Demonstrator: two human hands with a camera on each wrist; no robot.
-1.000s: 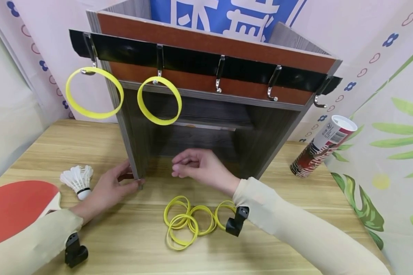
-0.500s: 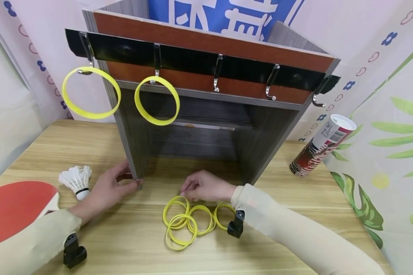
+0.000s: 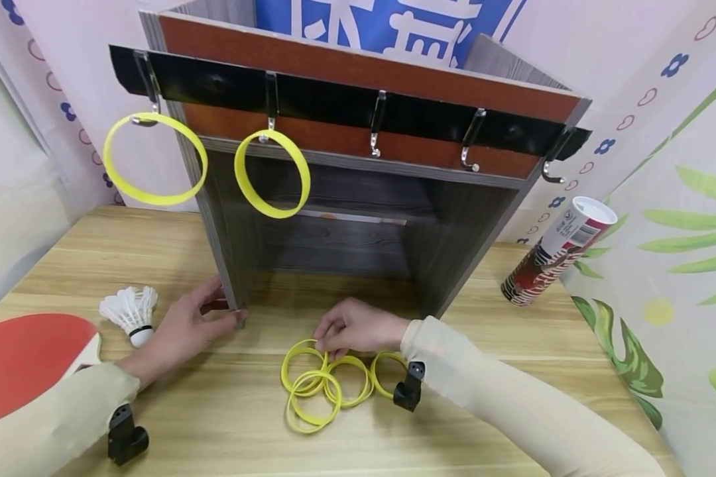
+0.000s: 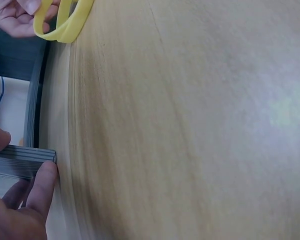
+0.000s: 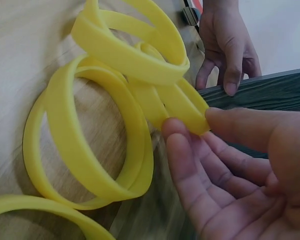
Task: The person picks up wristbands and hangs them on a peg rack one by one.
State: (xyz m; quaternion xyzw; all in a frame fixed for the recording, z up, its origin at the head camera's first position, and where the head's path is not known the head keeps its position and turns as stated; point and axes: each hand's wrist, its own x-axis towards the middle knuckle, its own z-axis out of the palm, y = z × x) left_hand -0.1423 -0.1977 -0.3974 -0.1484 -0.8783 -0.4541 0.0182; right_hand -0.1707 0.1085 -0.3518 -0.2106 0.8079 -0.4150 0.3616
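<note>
My left hand [image 3: 187, 328] holds the lower front corner of the small wooden cabinet's left side panel [image 4: 25, 155], thumb on one face and fingers on the other. At the back of a loose pile of yellow wristbands [image 5: 62, 120], my right hand [image 3: 358, 326] pinches one wristband [image 5: 190, 112] between thumb and fingertips. The held band overlaps others in the pile, which lies on the table before the cabinet. Two more wristbands hang above from the cabinet's hooks: a left one [image 3: 155, 199] and a second one [image 3: 303, 172] beside it.
A black hook rail [image 3: 328, 93] crosses the cabinet front; its three right-hand hooks carry nothing. At left lie a shuttlecock [image 3: 130, 311] and a red table tennis paddle [image 3: 30, 358]. A red and white tube [image 3: 557, 252] stands right of the cabinet.
My right hand has come down from in front of the cabinet opening to the pile, and its fingers now pinch a wristband. My left hand stays on the panel.
</note>
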